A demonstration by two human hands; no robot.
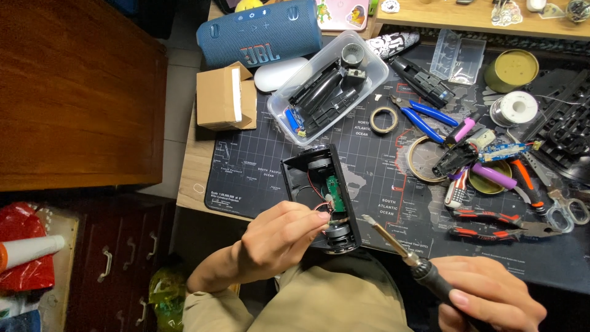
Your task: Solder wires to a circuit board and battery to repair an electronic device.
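Note:
An opened black speaker shell (319, 195) lies on a dark map-printed mat (393, 178), showing a green circuit board (335, 189), red wires and round drivers at both ends. My left hand (276, 237) pinches a thin tool or wire at the shell's near end, beside the board. My right hand (485, 295) grips the black handle of a soldering iron (399, 246); its metal tip points toward the shell and stops a little to the right of it.
A clear plastic tub of black parts (329, 92), a blue cylindrical speaker (261, 34), a cardboard box (224, 98), tape rolls (383, 119), blue cutters (424, 117), a solder spool (518, 108), pliers and scissors (522, 221) crowd the desk. A wooden cabinet (74, 92) stands at left.

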